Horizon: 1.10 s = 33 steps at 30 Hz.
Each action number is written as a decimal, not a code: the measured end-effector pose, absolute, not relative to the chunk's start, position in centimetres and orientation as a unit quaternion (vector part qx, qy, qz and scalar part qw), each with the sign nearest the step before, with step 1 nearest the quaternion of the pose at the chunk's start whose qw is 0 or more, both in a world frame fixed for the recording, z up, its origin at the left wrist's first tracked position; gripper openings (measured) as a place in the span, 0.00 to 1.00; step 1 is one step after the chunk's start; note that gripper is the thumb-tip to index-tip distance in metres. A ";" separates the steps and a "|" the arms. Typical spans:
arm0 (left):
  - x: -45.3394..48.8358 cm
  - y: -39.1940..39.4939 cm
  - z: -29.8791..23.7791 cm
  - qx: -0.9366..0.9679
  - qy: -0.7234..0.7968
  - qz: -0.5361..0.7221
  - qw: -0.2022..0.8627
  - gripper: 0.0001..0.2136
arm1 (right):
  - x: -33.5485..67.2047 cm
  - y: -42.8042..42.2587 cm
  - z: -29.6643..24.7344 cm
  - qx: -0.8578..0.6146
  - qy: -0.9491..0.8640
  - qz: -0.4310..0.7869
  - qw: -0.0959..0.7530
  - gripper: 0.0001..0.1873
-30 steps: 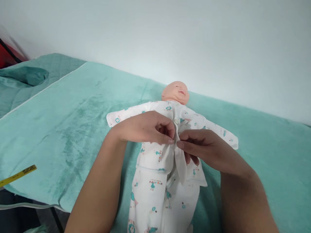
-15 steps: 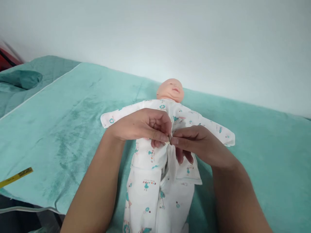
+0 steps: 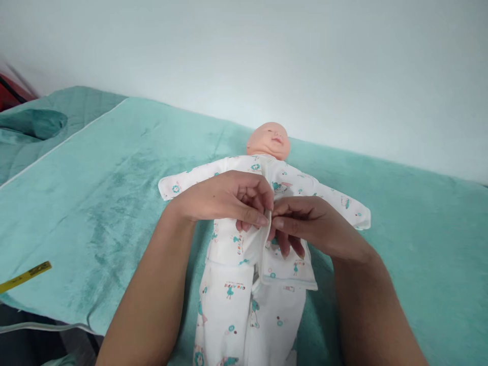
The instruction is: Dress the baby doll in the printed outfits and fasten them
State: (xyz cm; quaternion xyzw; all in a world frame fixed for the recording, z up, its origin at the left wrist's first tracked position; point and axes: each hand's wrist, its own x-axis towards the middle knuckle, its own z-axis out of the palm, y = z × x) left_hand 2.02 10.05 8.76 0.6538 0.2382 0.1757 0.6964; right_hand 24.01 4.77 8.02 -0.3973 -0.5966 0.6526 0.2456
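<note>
A baby doll (image 3: 269, 141) lies on its back, dressed in a white printed baby jacket (image 3: 240, 241) and matching trousers (image 3: 224, 317). Over its chest, my left hand (image 3: 240, 201) pinches the jacket's front edge between thumb and fingers. From the other side my right hand (image 3: 305, 221) also pinches that edge, its fingertips almost touching the left ones. The front panel on the right hangs down below my hands with its border showing. Any fastener between my fingertips is hidden.
A teal plush cover (image 3: 114, 203) lies under the doll, with a white wall (image 3: 244, 61) behind it. A yellow strip (image 3: 26, 277) lies at the left edge. Darker teal folded fabric (image 3: 34, 124) is at the far left.
The jacket's right front panel has swung over toward the middle, so its printed face and lower border show more. My hands have stayed nearly in place, fingertips shifting slightly.
</note>
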 end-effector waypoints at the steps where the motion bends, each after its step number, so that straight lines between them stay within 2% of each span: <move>1: 2.0 10.1 8.8 0.655 0.241 0.174 0.695 0.08 | 23.9 4.7 8.0 -0.406 -0.595 0.650 0.243 0.12; 15: 2.1 9.8 9.2 0.667 0.287 0.162 0.668 0.09 | 22.5 3.9 9.0 -0.503 -0.592 0.591 0.217 0.12; 18: 2.0 9.9 9.1 0.674 0.290 0.157 0.661 0.07 | 22.5 4.0 9.0 -0.503 -0.588 0.596 0.215 0.13; 33: 1.9 9.9 8.6 0.665 0.265 0.170 0.677 0.08 | 23.2 4.5 8.5 -0.455 -0.585 0.630 0.234 0.16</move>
